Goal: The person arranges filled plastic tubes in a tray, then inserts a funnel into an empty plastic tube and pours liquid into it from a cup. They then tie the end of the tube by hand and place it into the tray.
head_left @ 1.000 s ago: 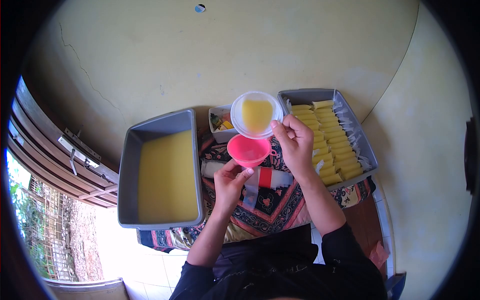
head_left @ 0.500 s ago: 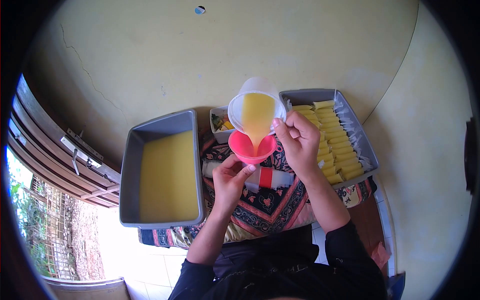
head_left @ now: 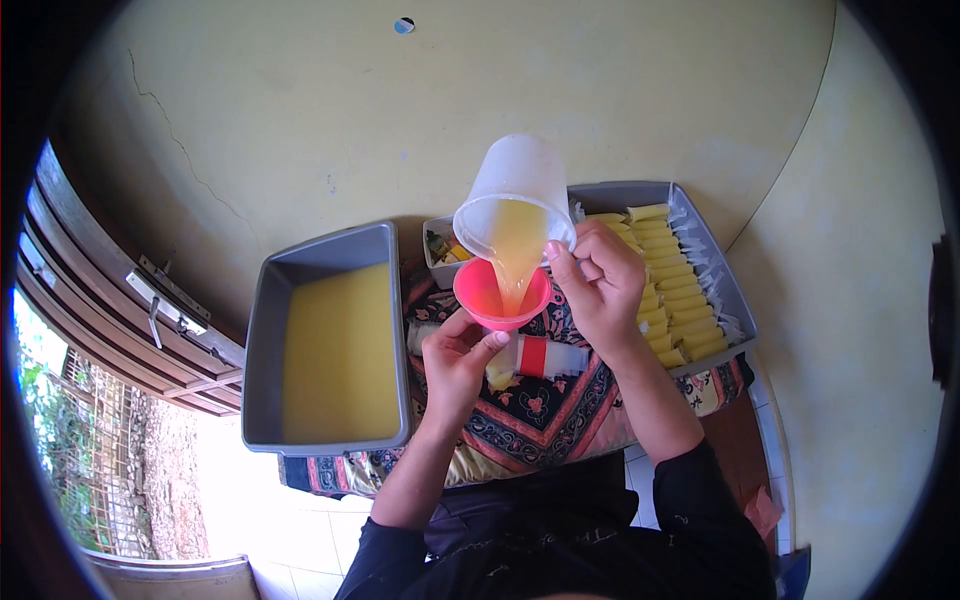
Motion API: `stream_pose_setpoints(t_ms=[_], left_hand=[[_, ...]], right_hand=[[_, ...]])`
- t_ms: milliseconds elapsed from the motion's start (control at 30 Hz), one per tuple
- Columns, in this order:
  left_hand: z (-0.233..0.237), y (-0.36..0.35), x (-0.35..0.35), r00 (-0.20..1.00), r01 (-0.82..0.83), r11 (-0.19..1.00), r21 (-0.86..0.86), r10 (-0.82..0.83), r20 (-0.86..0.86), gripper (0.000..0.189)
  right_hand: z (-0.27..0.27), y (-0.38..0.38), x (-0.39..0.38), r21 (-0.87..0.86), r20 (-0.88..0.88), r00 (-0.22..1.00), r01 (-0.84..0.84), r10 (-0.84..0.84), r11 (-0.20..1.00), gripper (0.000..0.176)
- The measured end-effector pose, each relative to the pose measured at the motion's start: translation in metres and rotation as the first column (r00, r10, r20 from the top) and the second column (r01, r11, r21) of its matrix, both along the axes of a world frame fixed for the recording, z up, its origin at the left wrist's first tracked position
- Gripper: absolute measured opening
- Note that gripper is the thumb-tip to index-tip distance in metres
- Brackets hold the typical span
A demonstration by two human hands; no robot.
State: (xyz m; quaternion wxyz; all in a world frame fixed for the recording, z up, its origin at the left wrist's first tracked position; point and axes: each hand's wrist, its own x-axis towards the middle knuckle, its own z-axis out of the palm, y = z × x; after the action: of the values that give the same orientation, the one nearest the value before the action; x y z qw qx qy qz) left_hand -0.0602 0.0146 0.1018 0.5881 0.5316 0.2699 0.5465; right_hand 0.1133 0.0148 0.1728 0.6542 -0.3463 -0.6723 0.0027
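the right hand grips the clear cup, tilted rim-down toward the body, its lip just above the pink funnel; yellow liquid runs straight down into it. the left hand, closed round the funnel's spout and the bag under it, sits just below, nearer the body

Upper centre: cup translucent white, the liquid in it yellow-orange. Below it, funnel bright pink. At left, left tray grey, its fill opaque pale yellow. At right, right tray grey; packets yellow, in rows, with clear-white ends. Centre: roll white with a red band. Under it, cloth dark ground, red-and-orange floral print. Top: wall cream-yellow with a thin dark crack at upper left. Bottom: sleeves black.
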Motion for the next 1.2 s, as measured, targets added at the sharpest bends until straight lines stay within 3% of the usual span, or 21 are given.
stream_pose_setpoints(t_ms=[633, 1200], left_hand=[[0.001, 0.003, -0.005, 1.0, -0.024, 1.0, -0.001, 0.024, 0.014, 0.028], [-0.002, 0.003, -0.004, 0.998, -0.055, 0.998, 0.011, 0.054, 0.039, 0.026]], right_hand=[[-0.001, 0.001, -0.004, 0.15, 0.112, 0.992, 0.046, -0.063, 0.988, 0.017], [-0.014, 0.002, -0.005, 0.165, 0.2, 0.978, 0.027, -0.06, 0.986, 0.015]])
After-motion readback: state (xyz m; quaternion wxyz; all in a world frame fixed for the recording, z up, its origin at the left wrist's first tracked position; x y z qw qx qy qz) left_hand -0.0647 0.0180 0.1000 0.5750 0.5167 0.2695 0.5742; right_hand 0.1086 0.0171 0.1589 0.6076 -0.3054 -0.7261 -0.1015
